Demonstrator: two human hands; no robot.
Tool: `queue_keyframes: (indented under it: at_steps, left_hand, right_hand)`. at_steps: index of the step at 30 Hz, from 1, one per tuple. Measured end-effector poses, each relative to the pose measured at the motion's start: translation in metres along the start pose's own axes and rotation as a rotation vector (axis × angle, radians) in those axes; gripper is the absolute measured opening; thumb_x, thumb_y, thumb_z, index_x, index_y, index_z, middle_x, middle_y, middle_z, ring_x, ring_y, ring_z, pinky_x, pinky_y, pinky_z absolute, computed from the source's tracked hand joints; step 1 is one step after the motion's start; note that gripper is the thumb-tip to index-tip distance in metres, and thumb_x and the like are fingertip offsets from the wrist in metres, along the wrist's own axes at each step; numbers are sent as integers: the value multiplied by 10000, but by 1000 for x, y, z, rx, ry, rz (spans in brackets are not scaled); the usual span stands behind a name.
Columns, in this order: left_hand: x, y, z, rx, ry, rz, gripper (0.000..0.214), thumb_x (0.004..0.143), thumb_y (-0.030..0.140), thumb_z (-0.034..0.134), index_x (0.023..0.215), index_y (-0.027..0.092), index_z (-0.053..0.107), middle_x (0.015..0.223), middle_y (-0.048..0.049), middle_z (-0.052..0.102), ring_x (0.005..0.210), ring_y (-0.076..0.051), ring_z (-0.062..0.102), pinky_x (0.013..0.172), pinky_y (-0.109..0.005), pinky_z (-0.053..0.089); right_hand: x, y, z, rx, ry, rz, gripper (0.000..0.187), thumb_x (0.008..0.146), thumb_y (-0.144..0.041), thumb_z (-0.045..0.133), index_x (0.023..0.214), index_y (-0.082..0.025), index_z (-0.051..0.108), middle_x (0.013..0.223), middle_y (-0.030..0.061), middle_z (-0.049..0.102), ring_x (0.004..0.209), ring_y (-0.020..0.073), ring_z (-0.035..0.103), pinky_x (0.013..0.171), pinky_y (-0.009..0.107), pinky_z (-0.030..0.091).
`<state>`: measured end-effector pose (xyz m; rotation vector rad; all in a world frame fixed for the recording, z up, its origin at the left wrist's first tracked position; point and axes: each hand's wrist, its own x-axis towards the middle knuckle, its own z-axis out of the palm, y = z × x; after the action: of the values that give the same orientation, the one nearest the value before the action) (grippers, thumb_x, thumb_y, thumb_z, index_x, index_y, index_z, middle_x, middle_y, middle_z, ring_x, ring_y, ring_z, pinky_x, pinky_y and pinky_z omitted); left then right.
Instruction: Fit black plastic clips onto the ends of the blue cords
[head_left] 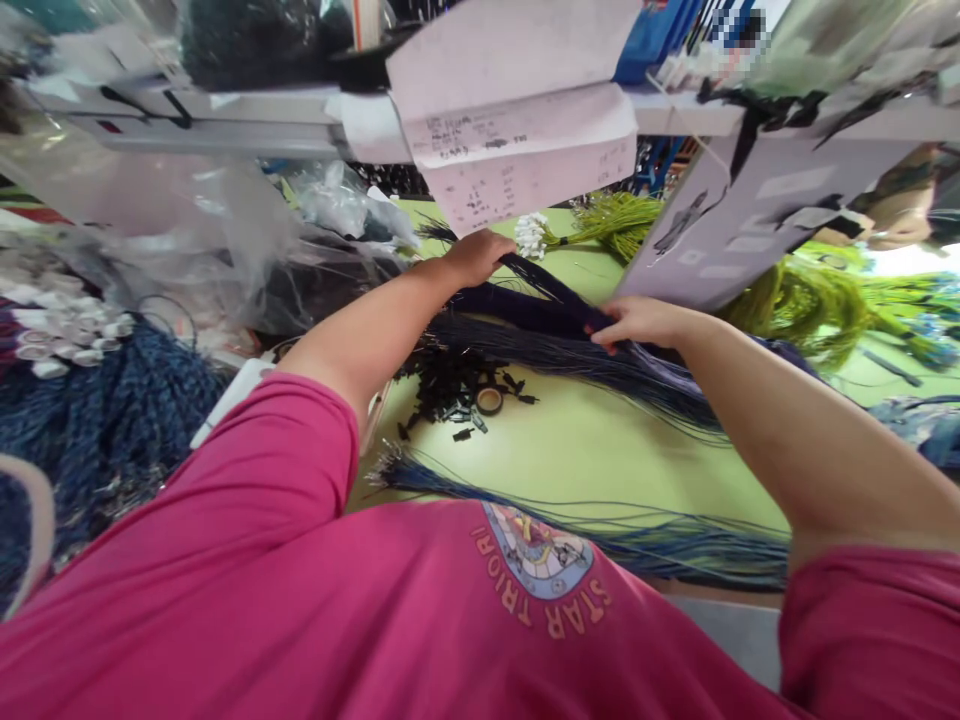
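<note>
Both my hands are closed on a bundle of dark wires [551,283] held over the back of the green table. My left hand [481,257] grips its left end, close under the hanging paper. Farther right, my right hand [634,322] has its fingers wrapped round the same bundle. More dark wires [525,345] lie along the table just below it. In front of my left hand is a heap of small black connectors [450,380], with a roll of tape [490,400] at its edge.
A bundle of blue-black wires [637,530] lies along the table's near edge. Yellow-green wires [615,225] lie at the back and right. Handwritten paper [525,150] hangs from the shelf [247,125] overhead. Blue wires with white connectors [75,335] hang at left. A grey partition [705,230] stands right.
</note>
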<state>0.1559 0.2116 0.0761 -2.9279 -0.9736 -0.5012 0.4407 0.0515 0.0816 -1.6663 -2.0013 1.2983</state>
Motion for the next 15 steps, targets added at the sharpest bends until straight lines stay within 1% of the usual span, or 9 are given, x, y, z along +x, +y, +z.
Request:
queue_keyframes:
  at_steps: [2,4,5,7,8,9,11,13,15]
  left_hand:
    - [-3,8,-8,-16,-18,31,372,847,161,456,1150,175,672,1149,-108,691,1136,-259,604,1015,-395,409]
    - [-7,13,-16,-55,3,-4,397,888,186,405,1205,189,644,1213,-112,662,1182,-250,579,1035,-388,402]
    - [-9,13,-19,-69,6,-32,403,905,209,395,1229,201,634,1256,-112,644,1212,-250,562,1051,-388,393]
    - [-18,11,-25,-61,-5,-78,407,920,254,419,1276,229,615,1362,-105,593,1283,-266,513,1100,-411,352]
    - [-23,9,-27,-34,-6,-106,419,916,265,454,1308,236,599,1419,-104,555,1326,-283,475,1133,-434,312]
    - [-30,6,-28,4,4,-144,456,905,272,498,1354,237,566,1480,-109,501,1376,-301,421,1166,-461,261]
    - [-46,1,-29,76,39,-286,635,868,291,604,1476,233,429,1592,-125,348,1469,-334,273,1200,-527,160]
    - [-64,-1,-28,100,47,-481,867,835,349,691,1564,244,234,1661,-124,167,1514,-351,124,1194,-598,113]
    - [-80,3,-25,68,12,-623,1037,805,415,740,1588,277,75,1682,-105,20,1520,-369,32,1172,-652,127]
  right_hand:
    - [24,-29,8,71,11,-52,276,639,-287,829,829,-233,635,630,-20,649,630,166,609,567,277,443]
    - [49,-61,17,168,52,-34,330,632,-228,832,882,-244,618,659,-11,657,661,189,635,583,298,469]
    - [61,-75,21,181,89,-56,288,664,-221,814,867,-243,611,646,-13,640,645,181,623,587,300,467]
    - [76,-94,26,205,164,-93,217,729,-238,772,736,-233,555,555,-31,548,522,131,518,528,279,394]
    - [78,-98,27,246,189,-109,253,760,-252,748,685,-231,508,512,-45,484,465,104,436,493,266,334]
    - [78,-100,29,297,199,-112,303,784,-265,728,654,-230,457,480,-60,416,427,84,351,466,257,271]
    - [69,-96,33,396,186,-88,345,824,-283,688,654,-232,392,461,-86,313,396,64,232,443,247,172]
    - [51,-87,40,448,178,-56,322,862,-280,640,681,-232,378,468,-103,263,389,54,187,435,239,127]
    - [29,-79,49,502,206,-52,286,888,-248,595,702,-230,378,473,-110,256,391,46,177,429,233,113]
